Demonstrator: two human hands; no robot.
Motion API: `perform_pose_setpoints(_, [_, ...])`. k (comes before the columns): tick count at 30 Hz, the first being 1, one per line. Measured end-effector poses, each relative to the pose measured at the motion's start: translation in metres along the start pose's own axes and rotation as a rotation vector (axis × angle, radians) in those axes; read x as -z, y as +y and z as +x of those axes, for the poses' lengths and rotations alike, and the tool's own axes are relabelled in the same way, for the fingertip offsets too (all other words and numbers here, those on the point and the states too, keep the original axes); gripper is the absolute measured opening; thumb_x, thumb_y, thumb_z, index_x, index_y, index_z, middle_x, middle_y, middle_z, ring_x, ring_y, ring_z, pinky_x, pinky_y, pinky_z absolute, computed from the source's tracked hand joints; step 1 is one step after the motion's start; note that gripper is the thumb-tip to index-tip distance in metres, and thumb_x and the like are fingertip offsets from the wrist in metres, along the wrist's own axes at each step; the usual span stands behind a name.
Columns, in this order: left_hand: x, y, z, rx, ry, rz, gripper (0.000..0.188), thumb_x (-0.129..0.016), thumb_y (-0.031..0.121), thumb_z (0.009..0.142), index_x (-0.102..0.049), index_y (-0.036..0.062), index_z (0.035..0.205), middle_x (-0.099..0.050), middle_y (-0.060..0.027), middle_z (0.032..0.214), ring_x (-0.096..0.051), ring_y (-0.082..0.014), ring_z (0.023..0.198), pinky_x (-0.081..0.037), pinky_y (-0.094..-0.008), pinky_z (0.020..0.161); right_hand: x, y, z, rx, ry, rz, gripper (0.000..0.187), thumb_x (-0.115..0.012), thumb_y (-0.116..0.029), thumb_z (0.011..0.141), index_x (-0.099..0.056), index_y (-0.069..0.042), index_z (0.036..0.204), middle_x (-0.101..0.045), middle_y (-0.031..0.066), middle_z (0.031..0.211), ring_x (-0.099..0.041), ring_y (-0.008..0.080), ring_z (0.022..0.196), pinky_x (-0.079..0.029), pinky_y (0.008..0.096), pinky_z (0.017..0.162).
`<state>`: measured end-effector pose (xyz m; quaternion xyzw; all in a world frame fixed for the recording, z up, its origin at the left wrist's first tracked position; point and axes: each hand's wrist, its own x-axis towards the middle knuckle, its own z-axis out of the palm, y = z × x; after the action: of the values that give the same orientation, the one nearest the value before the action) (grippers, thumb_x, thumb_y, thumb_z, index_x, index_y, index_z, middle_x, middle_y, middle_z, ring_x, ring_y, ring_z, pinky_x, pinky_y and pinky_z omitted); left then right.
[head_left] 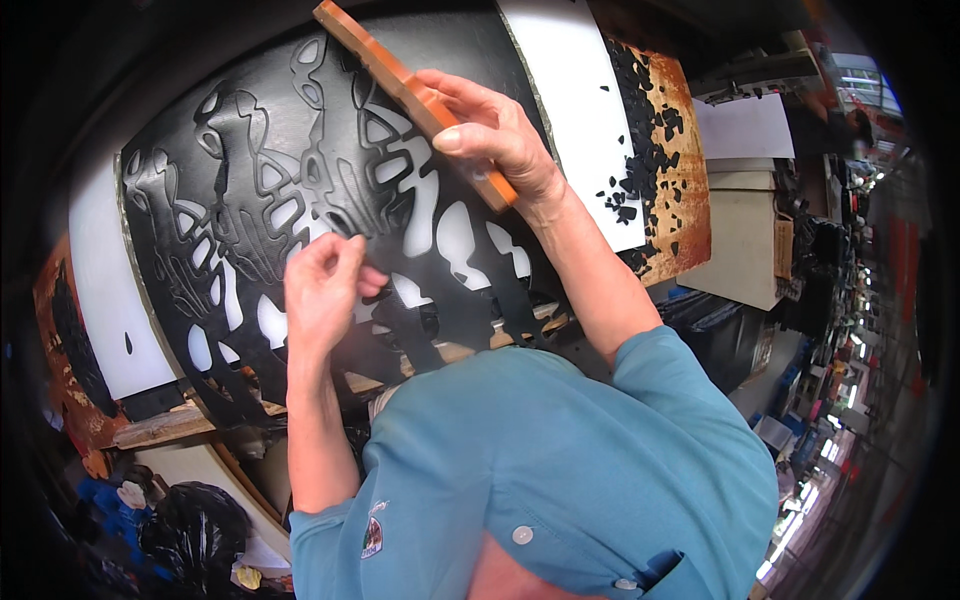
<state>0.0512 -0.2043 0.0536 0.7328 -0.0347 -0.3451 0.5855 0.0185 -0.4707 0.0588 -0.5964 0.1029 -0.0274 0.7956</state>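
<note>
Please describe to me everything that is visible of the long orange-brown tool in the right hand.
The long orange-brown tool is narrow, with an uneven, stepped edge; it looks perhaps wooden. It slants from upper left to lower right above part of the black sheet. The right hand grips it, thumb on the near side. Contact with the sheet cannot be judged.
</note>
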Motion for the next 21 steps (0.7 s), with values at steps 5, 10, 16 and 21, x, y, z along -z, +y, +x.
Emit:
perform_pose_setpoints(5, [0.018,0.000,-0.006,0.068,0.082,0.061,0.029,-0.067,0.021,0.106,-0.067,0.0000,0.085,-0.069,-0.0059,0.076,-0.069,-0.0116,0.061,-0.053,-0.0246,0.056,0.010,0.010,0.002,0.064,0.012,0.097,0.089,-0.080,-0.035,0.078,-0.053,0.007,0.152,-0.067,0.0058,0.105,-0.060,0.0075,0.080,-0.045,0.0202,0.065])
perform_pose_setpoints(10, [0.012,0.008,-0.002,0.056,0.077,0.280,0.033,-0.070,0.025,0.102,-0.071,-0.0024,0.083,-0.072,-0.0074,0.071,-0.069,-0.0117,0.061,-0.051,-0.0278,0.057,0.021,0.013,-0.011,0.152,0.055,0.127,0.090,-0.078,-0.035,0.078,-0.052,0.008,0.152,-0.066,0.0074,0.114,-0.061,0.0086,0.090,-0.047,0.0199,0.075])
perform_pose_setpoints(16, [0.006,0.004,-0.003,-0.014,0.180,0.325,0.033,-0.074,0.028,0.098,-0.075,-0.0018,0.083,-0.068,-0.0063,0.063,-0.060,-0.0088,0.059,-0.049,-0.0301,0.060,0.050,-0.005,-0.035,0.173,0.160,-0.270,0.099,-0.091,-0.029,0.065,-0.056,0.009,0.149,-0.055,0.0245,0.148,-0.053,0.0336,0.140,-0.041,0.0416,0.119])
perform_pose_setpoints(21, [0.002,-0.009,0.023,-0.568,0.412,0.437,0.018,-0.075,0.012,0.100,-0.070,-0.0007,0.089,-0.066,-0.0029,0.076,-0.055,-0.0082,0.065,-0.045,-0.0265,0.060,0.051,0.015,-0.035,0.301,0.205,-0.962,0.094,-0.089,-0.039,0.058,-0.066,-0.002,0.141,-0.041,0.0335,0.152,-0.048,0.0470,0.137,-0.044,0.0483,0.118])
